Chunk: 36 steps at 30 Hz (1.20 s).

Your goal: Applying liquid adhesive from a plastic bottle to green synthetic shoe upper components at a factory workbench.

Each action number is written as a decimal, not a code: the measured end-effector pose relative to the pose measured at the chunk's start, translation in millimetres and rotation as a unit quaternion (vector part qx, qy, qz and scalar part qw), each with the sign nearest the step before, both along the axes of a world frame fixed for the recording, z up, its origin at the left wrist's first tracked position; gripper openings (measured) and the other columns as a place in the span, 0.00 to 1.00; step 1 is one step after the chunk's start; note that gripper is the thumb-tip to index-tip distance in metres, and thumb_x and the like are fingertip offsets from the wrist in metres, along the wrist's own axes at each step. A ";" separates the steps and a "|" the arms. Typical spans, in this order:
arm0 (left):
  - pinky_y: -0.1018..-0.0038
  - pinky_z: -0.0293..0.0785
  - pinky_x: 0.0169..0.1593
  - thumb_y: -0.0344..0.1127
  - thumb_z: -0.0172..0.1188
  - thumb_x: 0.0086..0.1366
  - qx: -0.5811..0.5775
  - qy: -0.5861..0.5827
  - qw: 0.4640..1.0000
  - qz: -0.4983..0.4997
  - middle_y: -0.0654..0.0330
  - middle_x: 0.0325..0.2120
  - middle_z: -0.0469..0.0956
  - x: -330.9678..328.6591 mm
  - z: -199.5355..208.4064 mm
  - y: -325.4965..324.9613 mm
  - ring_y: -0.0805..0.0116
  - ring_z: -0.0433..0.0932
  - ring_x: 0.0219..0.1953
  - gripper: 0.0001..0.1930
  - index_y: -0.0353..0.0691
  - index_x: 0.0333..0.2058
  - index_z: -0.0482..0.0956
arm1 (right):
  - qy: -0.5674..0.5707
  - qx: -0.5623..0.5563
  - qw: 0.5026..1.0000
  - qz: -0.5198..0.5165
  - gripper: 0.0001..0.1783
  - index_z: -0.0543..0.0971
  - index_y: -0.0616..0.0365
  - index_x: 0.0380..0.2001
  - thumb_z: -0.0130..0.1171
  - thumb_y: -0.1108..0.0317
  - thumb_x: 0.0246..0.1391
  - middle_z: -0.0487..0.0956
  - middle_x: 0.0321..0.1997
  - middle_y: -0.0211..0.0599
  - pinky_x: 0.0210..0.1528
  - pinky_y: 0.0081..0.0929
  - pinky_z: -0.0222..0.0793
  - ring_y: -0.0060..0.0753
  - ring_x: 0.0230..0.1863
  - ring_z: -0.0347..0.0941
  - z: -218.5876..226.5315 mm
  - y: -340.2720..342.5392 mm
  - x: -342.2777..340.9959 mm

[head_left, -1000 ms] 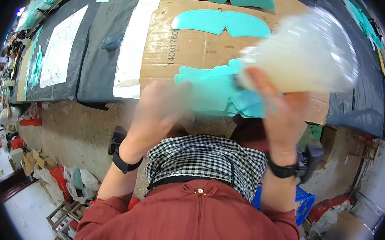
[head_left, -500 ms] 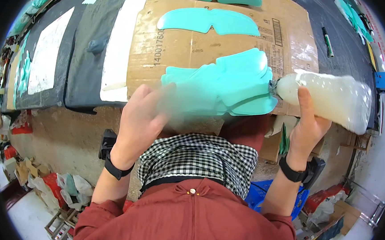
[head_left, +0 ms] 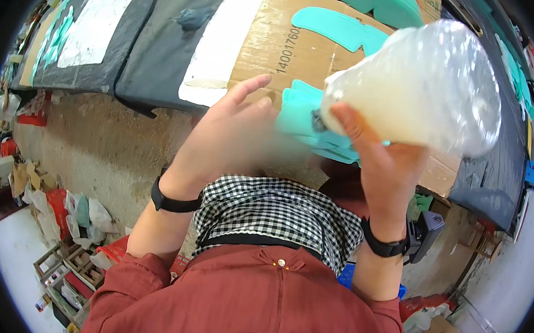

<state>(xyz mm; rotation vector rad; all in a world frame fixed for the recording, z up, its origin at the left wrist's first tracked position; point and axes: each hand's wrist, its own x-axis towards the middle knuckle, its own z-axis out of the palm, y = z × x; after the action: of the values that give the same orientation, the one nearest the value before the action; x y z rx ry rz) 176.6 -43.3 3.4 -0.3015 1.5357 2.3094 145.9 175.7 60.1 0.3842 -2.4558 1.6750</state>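
Note:
My right hand (head_left: 386, 165) is wrapped round a clear, soft-looking plastic bottle (head_left: 417, 93) holding a milky whitish substance, lifted and tilted over the table. A dark tip at its narrow end points left toward a fanned pile of mint-green flat pieces (head_left: 298, 113) at the cardboard's near edge. The bottle covers much of that pile. Just left of the pile is my left hand (head_left: 233, 124), holding nothing I can see; one finger stretches forward, and the others are smeared by motion. Farther back, a notched mint-green piece (head_left: 338, 29) lies on the cardboard, partly behind the bottle.
Flattened cardboard (head_left: 269, 49) lies on the dark-covered table (head_left: 164, 35). At its far side sits a stack of mint-green pieces (head_left: 377, 2). White sheets (head_left: 107, 22) lie to the left. Bags and boxes (head_left: 81, 215) stand on the floor at lower left.
My right hand has raised the bottle and swung it left over the pile. My left hand has come off the pile's left end. The whole view has also shifted.

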 end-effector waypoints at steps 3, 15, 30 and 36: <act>0.70 0.81 0.54 0.46 0.48 0.80 0.067 -0.061 0.995 0.039 0.51 0.48 0.82 1.9 17.4 0.9 0.64 0.83 0.48 0.28 0.39 0.71 0.62 | -0.020 -0.020 1.000 -0.011 0.13 0.85 0.66 0.41 0.75 0.73 0.54 0.87 0.38 0.34 0.44 0.24 0.77 0.26 0.38 0.82 -1.3 -16.8 -6.6; 0.61 0.78 0.61 0.56 0.45 0.79 0.219 -0.122 0.968 0.020 0.40 0.52 0.80 2.6 7.9 -14.4 0.56 0.83 0.52 0.34 0.38 0.73 0.57 | 0.022 0.098 0.995 0.020 0.17 0.84 0.65 0.47 0.74 0.75 0.53 0.87 0.44 0.37 0.51 0.31 0.78 0.29 0.45 0.82 4.9 3.7 14.7; 0.66 0.79 0.59 0.55 0.43 0.80 0.142 -0.098 0.985 0.025 0.44 0.50 0.82 1.3 26.8 -0.9 0.63 0.84 0.49 0.34 0.35 0.72 0.56 | 0.028 0.064 0.977 -0.203 0.18 0.84 0.63 0.47 0.75 0.69 0.55 0.86 0.46 0.35 0.53 0.30 0.76 0.28 0.45 0.81 -10.5 97.8 9.6; 0.69 0.81 0.57 0.48 0.44 0.81 0.078 -0.062 0.995 0.020 0.48 0.48 0.83 3.9 11.4 -0.8 0.64 0.85 0.48 0.30 0.32 0.70 0.60 | 0.085 0.105 0.962 -0.239 0.17 0.85 0.64 0.44 0.76 0.68 0.53 0.87 0.44 0.35 0.49 0.29 0.76 0.29 0.43 0.82 -8.5 103.7 8.7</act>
<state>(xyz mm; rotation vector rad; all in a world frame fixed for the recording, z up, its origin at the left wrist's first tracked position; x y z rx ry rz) 180.5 -44.1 14.8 -0.4275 1.2932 2.3767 154.5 279.4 51.5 -0.0463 -2.3550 1.1434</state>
